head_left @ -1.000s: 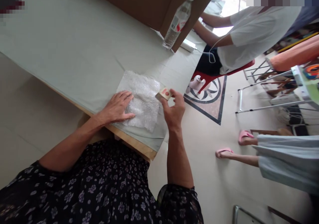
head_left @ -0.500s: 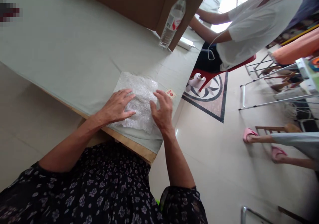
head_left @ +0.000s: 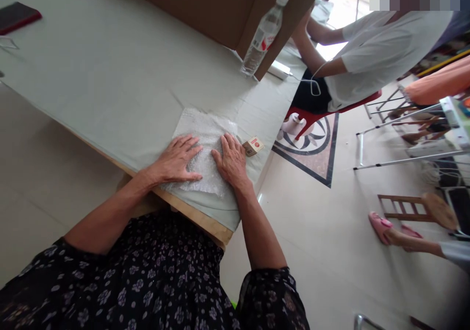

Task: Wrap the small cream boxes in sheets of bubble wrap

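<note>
A sheet of bubble wrap (head_left: pixel 205 127) lies on the pale green table (head_left: pixel 110 85) near its front corner. My left hand (head_left: pixel 175 161) rests flat on the wrap's left part, fingers spread, holding nothing. My right hand (head_left: pixel 230 159) lies flat on the wrap's right part, fingers stretched out. Just right of my right hand a small cardboard box with a red mark (head_left: pixel 253 146) sits on the table, near the edge, apart from my fingers.
A water bottle (head_left: pixel 265 32) stands by a large brown cardboard box (head_left: pixel 220 7) at the back. A dark phone (head_left: pixel 16 16) lies far left. A seated person in white (head_left: pixel 374 51) works at the table's far end; another person's foot (head_left: pixel 382 222) is at right.
My right hand set the small box down on the table beside the wrap, then moved left and flattened onto the bubble wrap. My left hand stayed on the wrap.
</note>
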A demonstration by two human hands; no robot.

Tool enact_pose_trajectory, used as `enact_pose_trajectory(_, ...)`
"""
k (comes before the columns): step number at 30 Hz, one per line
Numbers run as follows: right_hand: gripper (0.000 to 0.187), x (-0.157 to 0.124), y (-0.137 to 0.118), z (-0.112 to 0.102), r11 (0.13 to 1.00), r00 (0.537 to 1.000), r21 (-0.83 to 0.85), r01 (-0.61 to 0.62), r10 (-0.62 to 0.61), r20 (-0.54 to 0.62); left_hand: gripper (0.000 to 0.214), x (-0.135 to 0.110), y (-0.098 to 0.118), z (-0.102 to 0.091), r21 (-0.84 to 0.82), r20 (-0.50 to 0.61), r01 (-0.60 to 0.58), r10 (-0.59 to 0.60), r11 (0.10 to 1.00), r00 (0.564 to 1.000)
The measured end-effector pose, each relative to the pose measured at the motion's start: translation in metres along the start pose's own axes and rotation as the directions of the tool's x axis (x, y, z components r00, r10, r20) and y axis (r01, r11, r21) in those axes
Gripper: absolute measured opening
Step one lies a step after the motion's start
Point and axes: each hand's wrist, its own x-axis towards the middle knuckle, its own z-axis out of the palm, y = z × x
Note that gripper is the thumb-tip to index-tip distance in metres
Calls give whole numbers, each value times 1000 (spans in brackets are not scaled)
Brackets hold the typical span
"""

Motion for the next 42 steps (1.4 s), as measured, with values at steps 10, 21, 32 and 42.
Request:
enact_pose_trajectory(10,31,-12,10,-6,998,889,-34,-56,35,-457,91,-2,0,3,-5,-78,41,-42,999,996)
enact_pose_trajectory(21,43,-9,69,-13,965,817,197,-172,251,-519,103,-1,5,0,-13,-42,45,-45,999,998)
enact_pose_trajectory(32,56,-13,-14,-27,856,943,504,112,68,-326,117,0,-4,12,-132,-125,6,-23,991,992)
enact_pose_trajectory(42,66,-12,-21,3,862,999,505,52,-47,-23,113,1,0,9,-130,-105,10,-24,991,994)
